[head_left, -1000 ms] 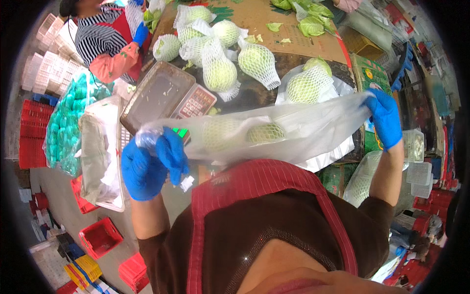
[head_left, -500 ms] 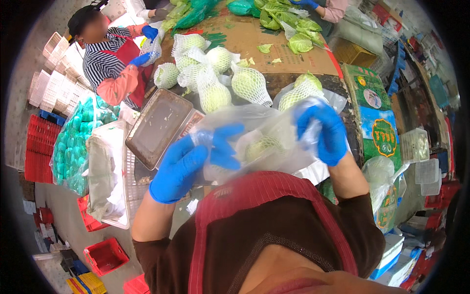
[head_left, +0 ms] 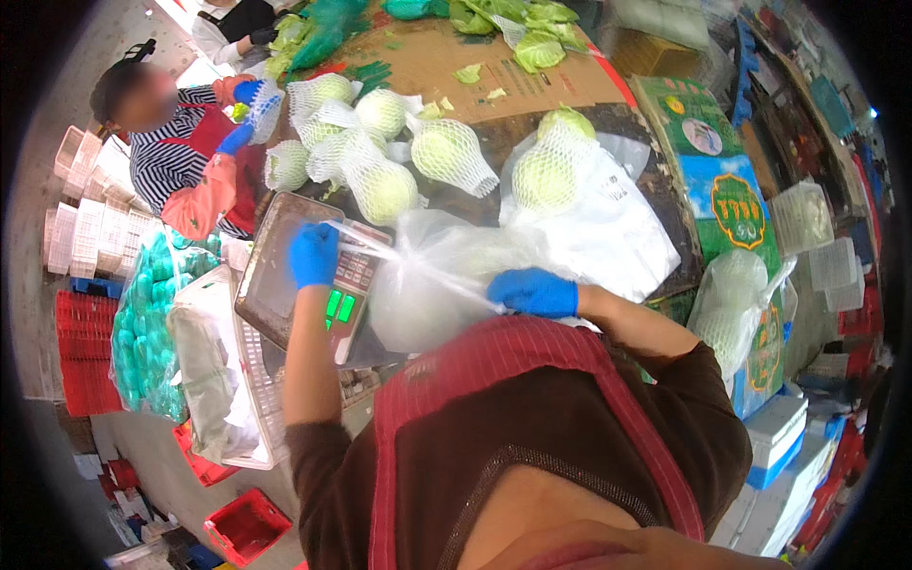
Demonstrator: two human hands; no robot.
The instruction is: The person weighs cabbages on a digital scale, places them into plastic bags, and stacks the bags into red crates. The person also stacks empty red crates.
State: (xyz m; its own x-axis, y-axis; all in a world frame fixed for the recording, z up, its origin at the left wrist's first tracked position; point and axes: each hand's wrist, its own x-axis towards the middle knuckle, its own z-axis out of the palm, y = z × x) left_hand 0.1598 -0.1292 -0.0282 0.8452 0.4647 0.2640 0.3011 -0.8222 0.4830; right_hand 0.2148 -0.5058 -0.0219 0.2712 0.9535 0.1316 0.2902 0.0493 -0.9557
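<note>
Clear plastic bag [head_left: 404,309] sits at the near edge of the table, just right of the scale, its neck gathered into a knot-like bunch and its pale, rounded contents too hazy to tell. From the left, a stack of red crates [head_left: 90,351] stands beside a sack of green netted goods [head_left: 147,328], then a white crate [head_left: 264,385] with cloth over its side. Beyond it, a co-worker [head_left: 180,171] in a striped top and red apron holds a white foam net [head_left: 268,109] in blue gloves. Next is the scale [head_left: 266,271], its green display lit; above its tray the left hand [head_left: 316,255], gloved in blue, pinches a stretched strand of the bag, fingers closed together. Behind the bag lies a group of netted cabbages [head_left: 380,190]. At the bag's right side, the right hand [head_left: 537,292], also gloved, has its fingers curled in, pinching another taut strand. Farther right, a single netted cabbage [head_left: 543,179] rests on white plastic bags [head_left: 608,228], and a green printed sack [head_left: 736,204] lies along the table's edge
</note>
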